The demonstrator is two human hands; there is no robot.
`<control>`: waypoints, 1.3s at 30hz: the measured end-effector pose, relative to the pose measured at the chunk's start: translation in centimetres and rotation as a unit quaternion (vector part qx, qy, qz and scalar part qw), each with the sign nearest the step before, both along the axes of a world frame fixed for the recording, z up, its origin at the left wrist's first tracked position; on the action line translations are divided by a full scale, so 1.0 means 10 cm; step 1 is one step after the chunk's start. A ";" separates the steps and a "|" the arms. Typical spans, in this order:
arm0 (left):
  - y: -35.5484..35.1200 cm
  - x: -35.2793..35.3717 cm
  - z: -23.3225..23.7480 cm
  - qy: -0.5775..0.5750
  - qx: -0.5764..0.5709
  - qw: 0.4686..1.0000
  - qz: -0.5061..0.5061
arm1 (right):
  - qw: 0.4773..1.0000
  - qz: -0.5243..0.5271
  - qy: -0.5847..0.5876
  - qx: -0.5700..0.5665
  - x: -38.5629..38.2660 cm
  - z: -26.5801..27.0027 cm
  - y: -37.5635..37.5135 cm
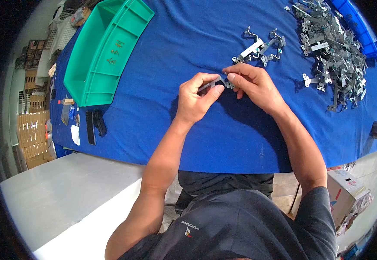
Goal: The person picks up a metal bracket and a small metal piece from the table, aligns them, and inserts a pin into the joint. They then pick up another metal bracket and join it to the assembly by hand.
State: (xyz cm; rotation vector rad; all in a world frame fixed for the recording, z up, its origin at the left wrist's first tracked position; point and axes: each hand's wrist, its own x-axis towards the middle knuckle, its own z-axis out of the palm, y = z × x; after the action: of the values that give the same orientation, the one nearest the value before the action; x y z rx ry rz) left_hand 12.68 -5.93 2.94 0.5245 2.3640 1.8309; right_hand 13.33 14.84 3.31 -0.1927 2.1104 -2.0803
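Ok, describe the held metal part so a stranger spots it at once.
Mid blue cloth, the left hand and right hand meet. The small metal bracket pinched between them is the only one held; the small cluster and big pile lie loose beyond.

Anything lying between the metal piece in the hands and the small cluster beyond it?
Nothing visible: only bare blue cloth separates the metal piece, pinched by left hand and right hand, from the small cluster.

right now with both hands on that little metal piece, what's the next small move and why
Probably lay the metal piece beside the small group of brackets just beyond the hands. The left hand and right hand both pinch it over the blue cloth, and that group lies close ahead, apart from the big pile.
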 end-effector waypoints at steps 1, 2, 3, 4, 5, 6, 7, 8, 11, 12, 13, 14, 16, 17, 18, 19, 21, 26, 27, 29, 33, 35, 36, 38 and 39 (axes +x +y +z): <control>0.00 0.01 0.01 0.003 -0.013 1.000 -0.006 | 1.000 -0.003 -0.003 0.005 0.00 -0.01 0.01; 0.00 0.01 0.01 0.003 -0.020 1.000 -0.010 | 1.000 -0.005 -0.005 0.010 0.00 -0.04 0.02; -0.01 0.01 0.01 0.002 -0.027 1.000 -0.014 | 1.000 -0.008 -0.008 0.015 -0.01 -0.05 0.02; -0.01 0.01 0.01 0.002 -0.033 0.999 -0.018 | 0.999 -0.031 -0.009 -0.008 -0.01 -0.04 0.02; 0.00 0.00 0.01 0.006 -0.033 0.999 -0.015 | 0.998 -0.054 -0.011 -0.031 -0.01 -0.03 0.00; 0.00 0.01 0.02 0.009 -0.032 0.999 -0.011 | 0.995 -0.077 -0.012 -0.054 -0.01 -0.02 -0.01; 0.01 0.00 0.02 0.013 -0.031 0.999 -0.007 | 0.997 -0.071 -0.023 -0.031 0.00 -0.01 0.00; 0.01 0.00 0.01 0.008 -0.005 1.000 0.015 | 0.997 -0.065 -0.033 -0.007 0.00 0.00 0.01; 0.02 -0.02 -0.02 0.009 0.080 0.994 0.073 | 0.998 -0.041 -0.038 0.033 0.02 0.02 -0.03; 0.02 -0.03 0.00 0.001 0.090 0.993 0.075 | 0.998 -0.028 -0.034 0.051 0.02 0.06 -0.02; 0.01 -0.04 0.01 -0.007 0.099 0.992 0.078 | 0.997 -0.015 -0.030 0.068 0.03 0.08 -0.02; 0.02 -0.03 0.00 -0.010 0.104 0.992 0.072 | 0.997 -0.016 -0.023 0.066 0.03 0.07 -0.02; 0.04 -0.02 -0.03 -0.015 0.113 0.992 0.059 | 0.998 -0.017 -0.009 0.063 0.04 0.05 -0.03; 0.03 -0.02 -0.03 -0.015 0.108 0.992 0.055 | 0.997 -0.015 -0.008 0.072 0.04 0.06 -0.03; 0.03 -0.03 -0.02 -0.014 0.103 0.993 0.051 | 0.997 -0.014 -0.007 0.081 0.04 0.08 -0.03; 0.02 -0.03 -0.01 -0.014 0.098 0.994 0.047 | 0.996 -0.013 -0.005 0.091 0.04 0.09 -0.03; 0.00 -0.03 -0.04 -0.006 0.092 0.995 0.045 | 0.995 -0.014 0.000 0.097 0.03 0.07 -0.03; -0.01 -0.02 -0.03 -0.013 0.070 0.997 0.025 | 0.995 -0.013 0.013 0.096 0.04 0.06 -0.03; -0.02 -0.02 -0.05 -0.015 0.063 0.998 0.021 | 0.995 -0.013 0.013 0.100 0.03 0.05 -0.02; -0.03 -0.02 -0.06 -0.020 0.051 0.998 0.018 | 0.996 -0.009 0.003 0.084 0.03 0.03 -0.01; -0.01 -0.02 -0.04 -0.027 0.045 0.998 0.015 | 1.000 -0.012 -0.007 -0.009 -0.01 -0.04 0.00; -0.01 -0.01 -0.04 -0.022 0.041 0.999 0.012 | 0.999 -0.011 -0.013 -0.043 -0.02 -0.05 0.00; -0.01 -0.01 -0.04 -0.015 0.035 0.999 0.013 | 0.998 -0.004 -0.023 -0.050 -0.02 -0.03 0.01; -0.01 -0.01 -0.02 -0.007 0.010 1.000 0.006 | 0.999 0.016 -0.029 -0.036 -0.03 -0.04 0.03; -0.01 0.00 0.03 -0.006 -0.009 1.000 -0.001 | 0.999 0.028 -0.025 -0.014 -0.03 -0.05 0.05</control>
State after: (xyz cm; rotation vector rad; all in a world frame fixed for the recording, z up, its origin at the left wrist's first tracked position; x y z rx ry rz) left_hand 12.73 -5.99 3.23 0.5119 2.3696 1.8064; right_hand 13.02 15.34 2.79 -0.1996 2.0239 -2.0615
